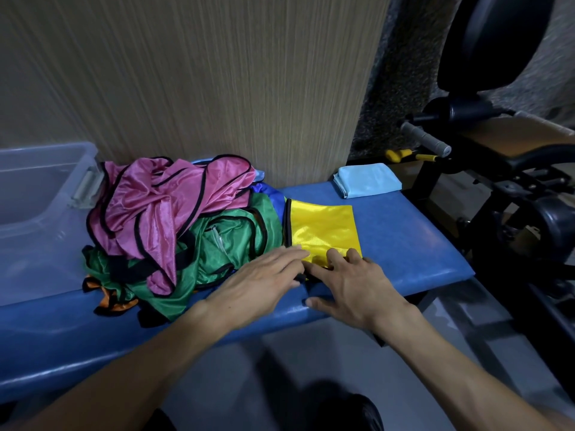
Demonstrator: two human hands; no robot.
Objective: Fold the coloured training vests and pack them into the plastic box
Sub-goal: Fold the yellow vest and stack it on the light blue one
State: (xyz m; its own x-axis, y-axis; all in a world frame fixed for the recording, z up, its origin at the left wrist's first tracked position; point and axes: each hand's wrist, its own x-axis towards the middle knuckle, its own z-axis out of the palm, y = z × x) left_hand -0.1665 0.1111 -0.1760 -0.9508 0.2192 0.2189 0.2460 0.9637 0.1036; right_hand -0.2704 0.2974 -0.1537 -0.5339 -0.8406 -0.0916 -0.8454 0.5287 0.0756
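A yellow vest [322,230], folded into a rectangle, lies flat on the blue padded bench [404,241]. My left hand [258,283] lies flat with its fingers on the vest's near left corner. My right hand [348,283] rests beside it, fingers spread over the near edge. To the left sits a loose heap: a pink vest [161,203] on top, a green vest [230,241] under it, an orange vest [109,298] at the bottom. A clear plastic box [34,194] stands at the far left, open.
A folded light blue cloth [367,180] lies at the bench's far right corner. A wood-grain wall panel [217,73] rises behind the bench. Black gym equipment with a grey grip [426,139] stands to the right. The bench's front edge is just below my hands.
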